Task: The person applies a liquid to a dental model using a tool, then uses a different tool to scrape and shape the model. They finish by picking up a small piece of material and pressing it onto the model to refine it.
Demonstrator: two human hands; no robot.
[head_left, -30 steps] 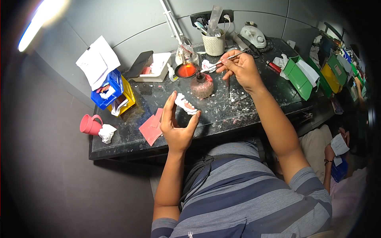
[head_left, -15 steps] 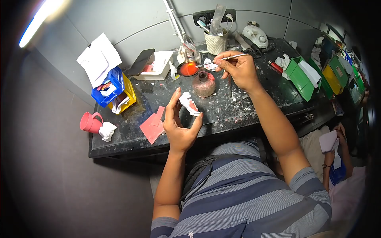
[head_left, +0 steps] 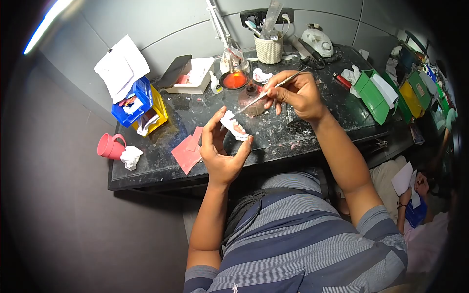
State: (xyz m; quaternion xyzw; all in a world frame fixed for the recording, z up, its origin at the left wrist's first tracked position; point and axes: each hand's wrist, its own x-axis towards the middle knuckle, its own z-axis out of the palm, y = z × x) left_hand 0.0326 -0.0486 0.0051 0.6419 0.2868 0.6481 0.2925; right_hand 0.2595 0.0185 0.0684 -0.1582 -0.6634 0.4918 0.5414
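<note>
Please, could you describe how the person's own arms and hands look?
The left hand and right hand are bare, without gloves. The forearms are uncovered too. The short sleeves are grey with dark blue bands.

Chalky white, bright metal, speckled black

We see a dental cast [head_left: 228, 121] in matt white, plaster-like, with smoother pink, wax-like patches. The slender tool [head_left: 286, 81] looks like smooth, shiny metal. Our worktop [head_left: 176, 115] is black and glossy, roughened by pale crumbs and smears. We also find flat, smooth pink sheets [head_left: 185, 157] resembling wax, a plastic-looking pink mug [head_left: 109, 146], matt crumpled paper [head_left: 131, 157], a cream holder [head_left: 269, 52] with a woven-look texture, and smooth green plastic-looking bins [head_left: 369, 97].
</note>
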